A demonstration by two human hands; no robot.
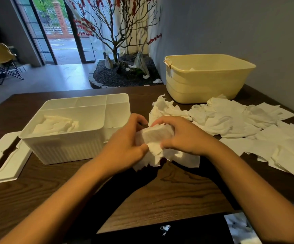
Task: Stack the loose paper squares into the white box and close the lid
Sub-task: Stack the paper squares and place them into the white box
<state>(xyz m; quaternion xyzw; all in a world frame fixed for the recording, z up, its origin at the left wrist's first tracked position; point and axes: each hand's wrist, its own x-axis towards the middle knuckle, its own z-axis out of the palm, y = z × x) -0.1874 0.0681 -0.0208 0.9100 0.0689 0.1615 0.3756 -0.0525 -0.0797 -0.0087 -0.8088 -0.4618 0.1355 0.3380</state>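
Both hands held a bunch of soft white paper squares [157, 136].
The left hand [125, 147] and right hand [183, 136] curled their fingers around it, hiding its middle, above the dark brown wooden counter [160, 196] in a dim room.

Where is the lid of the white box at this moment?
In the head view the lid lies flat on the table at the far left, its edge partly under the open white box, away from both hands.

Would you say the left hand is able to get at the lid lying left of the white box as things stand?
Probably not straight away. The lid lies uncovered on the table with nothing on it, but the left hand grips a bundle of paper squares together with the right hand, so it would have to let go first.
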